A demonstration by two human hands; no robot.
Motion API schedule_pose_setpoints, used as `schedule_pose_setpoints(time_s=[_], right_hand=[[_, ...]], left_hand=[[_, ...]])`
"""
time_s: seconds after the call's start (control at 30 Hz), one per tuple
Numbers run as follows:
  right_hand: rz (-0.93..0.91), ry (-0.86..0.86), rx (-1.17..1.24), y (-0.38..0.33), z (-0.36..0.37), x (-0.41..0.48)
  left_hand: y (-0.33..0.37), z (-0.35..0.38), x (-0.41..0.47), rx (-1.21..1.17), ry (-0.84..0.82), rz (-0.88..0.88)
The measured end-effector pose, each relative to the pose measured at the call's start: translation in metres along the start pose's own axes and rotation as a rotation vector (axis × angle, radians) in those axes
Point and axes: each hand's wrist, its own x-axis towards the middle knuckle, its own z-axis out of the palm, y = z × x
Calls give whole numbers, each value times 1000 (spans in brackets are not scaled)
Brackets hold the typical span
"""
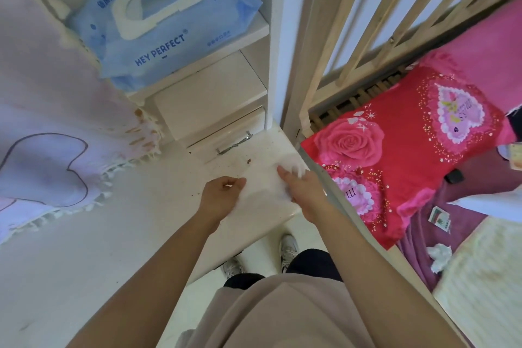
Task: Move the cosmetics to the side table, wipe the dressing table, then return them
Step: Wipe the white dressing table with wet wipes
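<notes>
A white wet wipe (264,186) is stretched between both hands just above the right end of the white dressing table (141,220). My left hand (221,196) pinches its left edge. My right hand (300,188) holds its right side, fingers curled into the sheet. Brown specks and a smear mark the tabletop near the drawer. No cosmetics are visible on the table.
A blue wet-wipe pack (161,22), lid open, lies on the shelf above small drawers (211,110). A pale pink fringed cloth (56,121) hangs over the left side. Right of the table stands a wooden-railed bed (353,37) with a red rose pillow (395,155) and a crumpled tissue (439,256).
</notes>
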Motion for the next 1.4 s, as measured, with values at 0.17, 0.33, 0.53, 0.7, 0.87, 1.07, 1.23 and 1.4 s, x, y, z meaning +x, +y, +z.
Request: schedule_pose_setpoints(time_s=[0.17,0.33,0.53,0.7,0.87,1.07,1.23,1.4], right_hand=[[-497,357,-286,-16,-16,5],[-837,303,-589,15,-48,21],[-654,-105,-1387,103,-57,63],[-933,315,-1283,111,-56,87],[-1020,279,-1385,139,-33,107],[-1173,-47,-1180,154,45,83],[-1182,-114,-801,105,59,72],[-1193,383,-616,43,18,118]], left_hand=[[-2,21,4,-112,49,0],[-27,37,12,-120,137,-27],[-78,44,21,205,242,9],[-115,34,24,477,424,109],[-153,16,32,597,600,164],[-178,-1,37,760,596,250],[-197,-20,48,836,555,274],[-210,-18,54,834,590,316]])
